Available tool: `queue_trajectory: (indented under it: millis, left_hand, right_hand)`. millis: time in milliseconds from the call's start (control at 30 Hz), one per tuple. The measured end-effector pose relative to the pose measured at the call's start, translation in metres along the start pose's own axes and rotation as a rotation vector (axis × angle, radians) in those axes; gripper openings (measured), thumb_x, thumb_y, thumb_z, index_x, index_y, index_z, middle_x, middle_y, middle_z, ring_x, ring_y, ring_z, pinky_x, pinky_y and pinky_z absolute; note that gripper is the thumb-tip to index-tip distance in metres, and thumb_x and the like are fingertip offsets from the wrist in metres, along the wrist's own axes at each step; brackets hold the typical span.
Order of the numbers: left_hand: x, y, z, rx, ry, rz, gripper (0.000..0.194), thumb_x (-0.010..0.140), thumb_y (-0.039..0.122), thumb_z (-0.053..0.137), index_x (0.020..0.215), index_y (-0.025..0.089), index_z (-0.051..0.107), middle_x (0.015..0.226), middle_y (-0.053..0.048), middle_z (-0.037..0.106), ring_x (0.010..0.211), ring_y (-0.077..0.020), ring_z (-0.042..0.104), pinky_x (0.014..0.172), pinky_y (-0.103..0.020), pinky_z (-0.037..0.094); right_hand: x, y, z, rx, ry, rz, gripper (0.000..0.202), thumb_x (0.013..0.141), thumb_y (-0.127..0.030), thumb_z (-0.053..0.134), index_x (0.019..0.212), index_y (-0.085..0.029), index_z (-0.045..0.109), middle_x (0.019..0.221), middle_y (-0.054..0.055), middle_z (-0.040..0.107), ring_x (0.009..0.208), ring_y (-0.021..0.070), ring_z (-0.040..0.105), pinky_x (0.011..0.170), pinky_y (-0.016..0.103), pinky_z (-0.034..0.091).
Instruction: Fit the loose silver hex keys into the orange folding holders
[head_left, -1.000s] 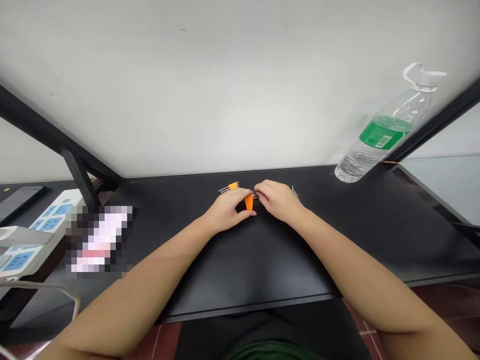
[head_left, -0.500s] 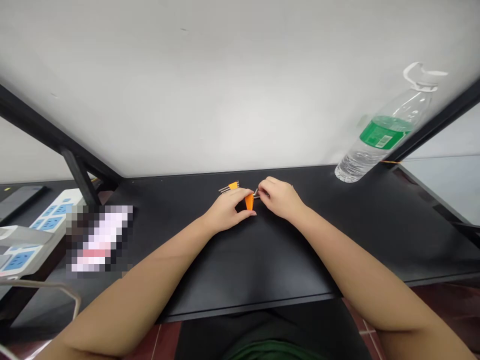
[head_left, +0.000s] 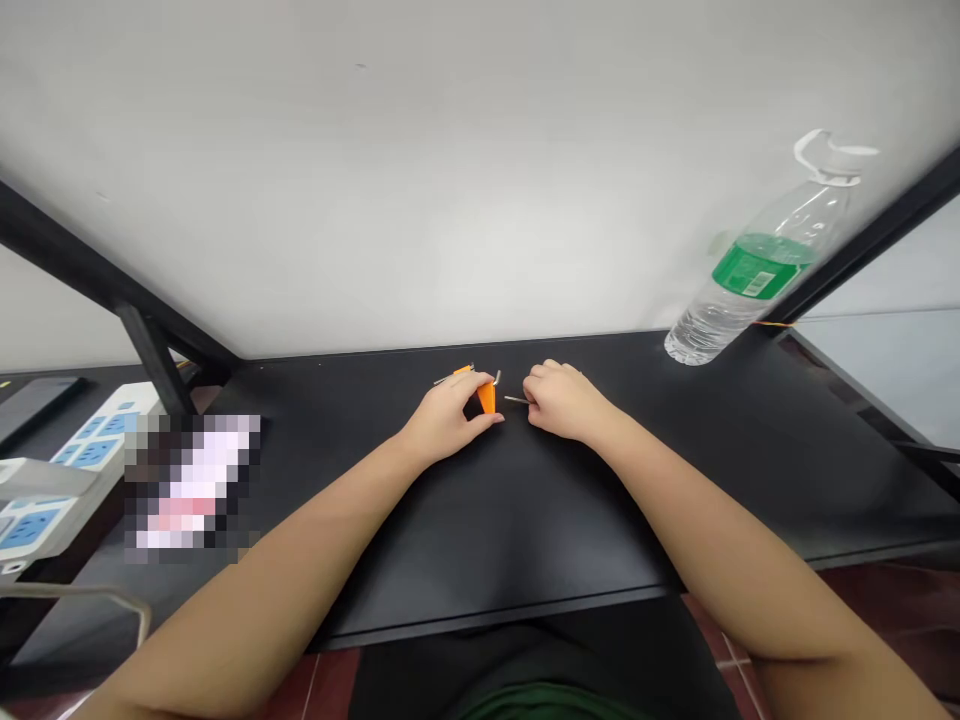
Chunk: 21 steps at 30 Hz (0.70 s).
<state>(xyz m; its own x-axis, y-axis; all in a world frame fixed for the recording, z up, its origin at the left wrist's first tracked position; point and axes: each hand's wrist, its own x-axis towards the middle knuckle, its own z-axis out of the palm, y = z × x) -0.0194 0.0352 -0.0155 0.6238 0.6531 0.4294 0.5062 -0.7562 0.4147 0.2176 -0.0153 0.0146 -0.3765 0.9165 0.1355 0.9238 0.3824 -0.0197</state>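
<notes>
My left hand (head_left: 442, 415) is closed around an orange hex key holder (head_left: 487, 398), gripped between thumb and fingers. The bent end of a hex key (head_left: 497, 378) sticks up at the holder's right edge. Behind the left fingers, a second orange piece (head_left: 463, 370) with a metal rod is partly hidden. To the right, apart from the holder, my right hand (head_left: 561, 400) is closed on a thin metal hex key (head_left: 516, 400). Its straight end points left toward the holder; the rest is hidden in the fingers.
A large water bottle (head_left: 739, 275) with a green label stands at the back right of the black table (head_left: 517, 540). On the left are a blurred-out flat object (head_left: 199, 480), a white power strip (head_left: 97, 450) and a black frame bar (head_left: 154, 350). A wall rises behind.
My right hand has drawn slightly right, away from the holder, with the hex key showing between them. My left hand and the holder have shifted a little left in the view.
</notes>
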Motion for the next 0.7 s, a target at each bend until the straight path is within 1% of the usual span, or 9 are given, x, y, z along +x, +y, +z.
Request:
queue_trajectory:
  millis: [100, 233, 367, 500, 633, 700]
  left_hand:
    - [-0.0002, 0.0006, 0.0003, 0.013, -0.006, -0.025, 0.052, 0.085, 0.044, 0.080, 0.128, 0.020, 0.063, 0.122, -0.009, 0.073, 0.121, -0.0289, 0.067, 0.112, -0.048, 0.053]
    - [0.0010, -0.0001, 0.0005, 0.014, -0.002, -0.019, 0.051, 0.086, 0.043, 0.079, 0.127, 0.020, 0.063, 0.116, -0.009, 0.073, 0.107, -0.0262, 0.071, 0.108, -0.048, 0.055]
    - [0.0010, -0.0015, 0.0015, 0.009, 0.002, -0.017, 0.053, 0.085, 0.045, 0.079, 0.128, 0.020, 0.062, 0.122, -0.010, 0.072, 0.114, -0.0285, 0.070, 0.106, -0.048, 0.056]
    - [0.0004, -0.0012, 0.0022, 0.020, 0.002, 0.006, 0.053, 0.086, 0.045, 0.079, 0.129, 0.020, 0.062, 0.125, -0.010, 0.072, 0.116, -0.0296, 0.069, 0.108, -0.049, 0.055]
    - [0.0007, -0.0004, 0.0011, 0.049, -0.012, 0.031, 0.053, 0.086, 0.045, 0.079, 0.130, 0.020, 0.062, 0.125, -0.011, 0.073, 0.120, -0.0312, 0.068, 0.111, -0.051, 0.053]
    - [0.0011, -0.0001, 0.0002, 0.068, -0.027, 0.043, 0.053, 0.086, 0.044, 0.079, 0.131, 0.021, 0.062, 0.126, -0.011, 0.072, 0.122, -0.0318, 0.067, 0.111, -0.052, 0.053]
  right_hand:
    - [-0.0028, 0.0030, -0.0041, 0.110, 0.039, -0.019, 0.009, 0.087, -0.013, 0.060, 0.081, -0.020, 0.063, 0.086, 0.005, 0.070, 0.088, 0.0213, 0.056, 0.076, 0.033, 0.039]
    - [-0.0050, 0.0057, -0.0068, 0.237, 0.145, -0.074, 0.011, 0.087, -0.011, 0.061, 0.082, -0.020, 0.062, 0.082, 0.004, 0.069, 0.087, 0.0201, 0.055, 0.081, 0.032, 0.041]
    - [-0.0051, 0.0041, -0.0046, 0.284, 0.210, -0.130, 0.012, 0.088, -0.009, 0.060, 0.083, -0.020, 0.063, 0.083, 0.004, 0.070, 0.089, 0.0211, 0.055, 0.082, 0.032, 0.041]
    - [-0.0052, 0.0022, -0.0021, 0.317, 0.214, -0.131, 0.013, 0.089, -0.009, 0.061, 0.083, -0.020, 0.064, 0.082, 0.004, 0.069, 0.088, 0.0207, 0.054, 0.076, 0.031, 0.041]
    - [-0.0075, 0.0022, -0.0041, 0.242, 0.196, -0.158, 0.013, 0.093, -0.011, 0.060, 0.087, -0.019, 0.067, 0.085, 0.006, 0.068, 0.090, 0.0211, 0.055, 0.072, 0.030, 0.040]
    - [-0.0097, 0.0022, -0.0069, 0.176, 0.189, -0.166, 0.016, 0.096, -0.012, 0.056, 0.090, -0.018, 0.070, 0.087, 0.007, 0.066, 0.086, 0.0203, 0.055, 0.071, 0.030, 0.039]
